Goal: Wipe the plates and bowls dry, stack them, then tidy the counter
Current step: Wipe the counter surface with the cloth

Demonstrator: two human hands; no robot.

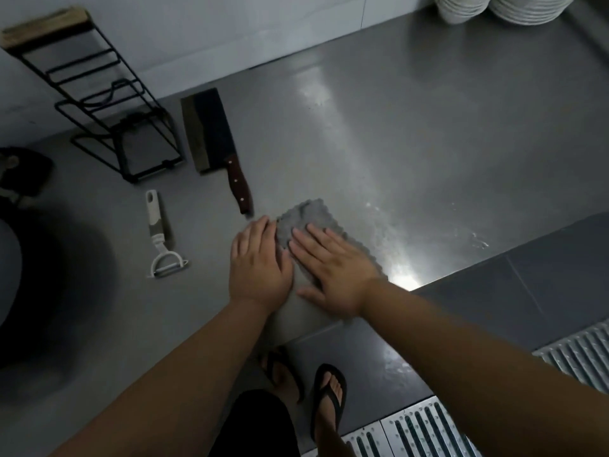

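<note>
Both hands lie flat, fingers straight and gripping nothing: the left hand (260, 258) presses the left side of the grey cloth (306, 214) and the right hand (333, 265) presses its middle, probably to smooth or fold it; the cloth sits at the front edge of the steel counter (428, 143), beside a wet sheen; the bowls (458, 6) and plates (530, 8) stand stacked in the counter's far right corner, so the drying looks done and tidying is in hand; a cleaver (211, 133) and a peeler (161, 235) lie toward the left, near a wire rack (99, 103) at the back edge; no brand or writing is readable.
</note>
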